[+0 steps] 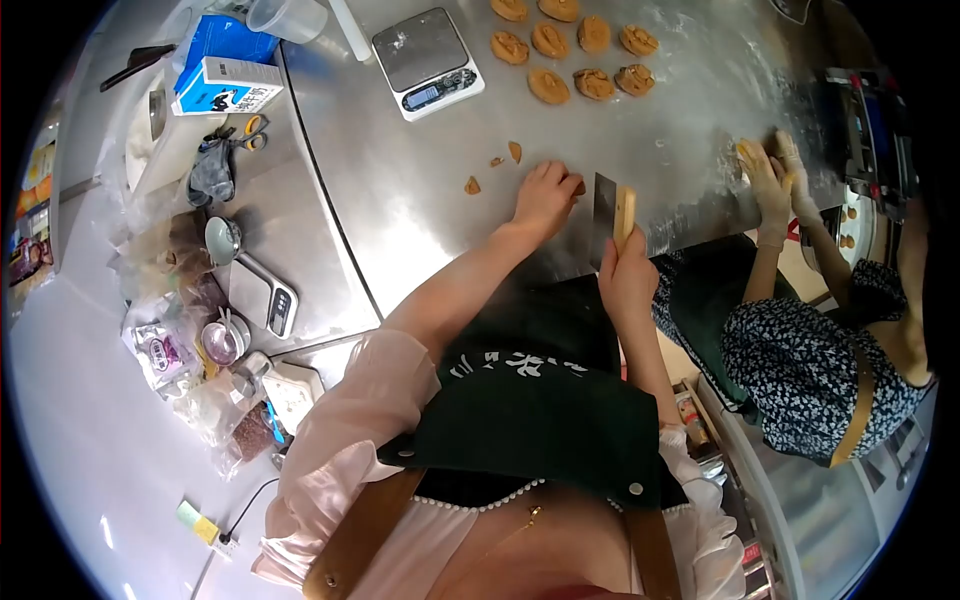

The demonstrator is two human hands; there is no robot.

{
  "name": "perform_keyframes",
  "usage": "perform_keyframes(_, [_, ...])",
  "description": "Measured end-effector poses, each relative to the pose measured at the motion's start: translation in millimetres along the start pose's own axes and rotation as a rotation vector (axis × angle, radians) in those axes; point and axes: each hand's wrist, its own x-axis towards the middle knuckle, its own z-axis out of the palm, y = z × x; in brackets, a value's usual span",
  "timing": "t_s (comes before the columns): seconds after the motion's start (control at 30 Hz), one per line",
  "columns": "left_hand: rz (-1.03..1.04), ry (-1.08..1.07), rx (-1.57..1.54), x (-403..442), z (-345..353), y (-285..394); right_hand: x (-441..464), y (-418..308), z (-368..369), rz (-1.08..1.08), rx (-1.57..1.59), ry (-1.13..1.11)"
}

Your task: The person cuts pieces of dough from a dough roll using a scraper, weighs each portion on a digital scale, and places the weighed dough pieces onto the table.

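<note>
My right hand (629,275) grips a dough scraper (604,208) by its wooden handle, the flat metal blade standing on edge over the steel table. Just left of the blade, my left hand (546,203) rests on the table with curled fingers. A small brown bit of dough (581,187) shows at its fingertips, mostly hidden by them. Several small dough scraps, one a brown wedge (472,185), lie beyond the left hand. Farther back, flattened brown dough pieces (549,86) sit in rows.
A digital scale (428,65) stands at the back, left of the dough pieces. At right, a co-worker's gloved hands (775,185) handle yellowish dough on the floured table. Left are a milk carton (228,88), a second scale (262,295), scissors (254,133) and plastic bags (215,405).
</note>
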Motion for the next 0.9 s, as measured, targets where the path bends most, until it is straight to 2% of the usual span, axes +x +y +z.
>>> perform_keyframes(0.17, [-0.062, 0.118, -0.108, -7.6, -5.6, 15.1, 3.7, -2.4, -12.6, -0.040, -0.002, -0.063])
perform_keyframes(0.4, [-0.028, 0.112, -0.135, -16.3, -8.4, 34.1, -5.8, -5.0, -25.4, -0.059, -0.068, -0.087])
perform_keyframes(0.57, [-0.012, 0.129, -0.100, -20.9, -2.2, 28.5, 1.0, -2.1, -2.4, -0.065, -0.109, -0.156])
perform_keyframes(0.67, [0.022, 0.139, -0.074, -19.1, -3.7, 29.8, -0.4, -1.0, 7.4, -0.085, -0.126, -0.120])
perform_keyframes(0.9, [-0.054, 0.164, -0.180, -38.7, -10.2, 27.4, -16.3, 5.5, -9.7, -0.122, 0.000, 0.029])
